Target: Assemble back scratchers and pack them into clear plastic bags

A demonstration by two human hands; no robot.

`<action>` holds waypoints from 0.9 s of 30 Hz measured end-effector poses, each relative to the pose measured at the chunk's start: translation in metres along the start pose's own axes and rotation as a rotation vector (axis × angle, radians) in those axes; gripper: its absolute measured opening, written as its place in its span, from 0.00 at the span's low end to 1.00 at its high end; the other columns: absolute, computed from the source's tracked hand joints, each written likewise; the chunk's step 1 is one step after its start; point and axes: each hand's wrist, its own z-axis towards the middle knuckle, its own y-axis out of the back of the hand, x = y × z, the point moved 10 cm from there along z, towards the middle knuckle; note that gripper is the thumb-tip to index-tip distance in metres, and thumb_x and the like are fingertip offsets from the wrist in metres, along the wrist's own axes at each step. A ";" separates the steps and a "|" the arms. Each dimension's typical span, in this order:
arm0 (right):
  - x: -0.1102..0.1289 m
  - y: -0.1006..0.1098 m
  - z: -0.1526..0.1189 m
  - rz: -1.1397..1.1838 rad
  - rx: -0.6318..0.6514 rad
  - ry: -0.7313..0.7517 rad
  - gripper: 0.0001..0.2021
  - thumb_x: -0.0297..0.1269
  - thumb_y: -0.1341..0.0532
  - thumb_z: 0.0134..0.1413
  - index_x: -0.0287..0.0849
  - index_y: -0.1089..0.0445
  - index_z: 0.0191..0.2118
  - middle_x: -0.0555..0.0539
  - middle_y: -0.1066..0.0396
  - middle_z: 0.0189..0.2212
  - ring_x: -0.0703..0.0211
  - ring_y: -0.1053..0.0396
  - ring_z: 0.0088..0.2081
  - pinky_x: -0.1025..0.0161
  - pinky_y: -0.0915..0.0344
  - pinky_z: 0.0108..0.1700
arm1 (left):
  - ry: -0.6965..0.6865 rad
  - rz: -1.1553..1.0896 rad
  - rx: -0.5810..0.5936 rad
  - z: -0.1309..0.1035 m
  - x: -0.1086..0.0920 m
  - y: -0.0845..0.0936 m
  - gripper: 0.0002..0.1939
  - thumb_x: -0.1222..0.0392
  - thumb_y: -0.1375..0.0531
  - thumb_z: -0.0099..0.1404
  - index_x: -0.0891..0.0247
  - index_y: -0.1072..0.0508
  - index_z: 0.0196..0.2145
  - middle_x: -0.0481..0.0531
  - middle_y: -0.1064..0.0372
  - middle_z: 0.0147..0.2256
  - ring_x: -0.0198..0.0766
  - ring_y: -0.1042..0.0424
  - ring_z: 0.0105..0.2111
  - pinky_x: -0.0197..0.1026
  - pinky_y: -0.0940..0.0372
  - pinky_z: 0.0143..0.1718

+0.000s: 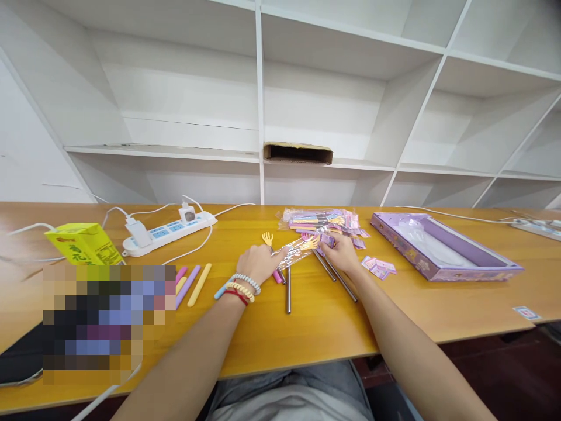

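My left hand, with coiled bands at the wrist, grips one end of a clear plastic wrapper. My right hand pinches the other end, beside a small purple card. A yellow hand-shaped back scratcher head shows in or just behind the film. Another yellow back scratcher head sticks out past my left hand; whether I hold it is hidden. Metal rods lie below my hands, one near the left and others under the right.
Wrapped back scratchers are piled behind my hands. Right of them are small printed cards and a purple box tray. Coloured tubes, a power strip with cables and a yellow carton lie left. White shelves rise behind.
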 end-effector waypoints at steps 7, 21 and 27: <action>-0.014 0.012 0.004 -0.024 -0.101 0.021 0.07 0.34 0.42 0.47 0.40 0.28 0.31 0.41 0.30 0.42 0.53 0.34 0.46 0.58 0.39 0.50 | -0.034 0.008 -0.013 0.000 -0.003 -0.001 0.38 0.27 0.61 0.57 0.60 0.27 0.24 0.62 0.28 0.27 0.50 0.28 0.31 0.43 0.41 0.29; -0.013 -0.010 0.004 -0.024 0.009 0.038 0.14 0.33 0.52 0.57 0.41 0.28 0.35 0.41 0.28 0.40 0.53 0.33 0.44 0.58 0.39 0.48 | -0.082 -0.033 -0.008 -0.002 -0.010 -0.001 0.37 0.27 0.60 0.57 0.61 0.28 0.24 0.61 0.27 0.27 0.47 0.28 0.31 0.41 0.41 0.29; -0.025 0.002 0.006 0.062 -0.015 -0.086 0.16 0.40 0.50 0.57 0.41 0.39 0.21 0.47 0.33 0.24 0.58 0.37 0.31 0.63 0.42 0.33 | -0.070 -0.032 0.026 -0.004 -0.011 -0.001 0.31 0.31 0.55 0.58 0.61 0.27 0.26 0.59 0.26 0.27 0.46 0.27 0.34 0.40 0.39 0.33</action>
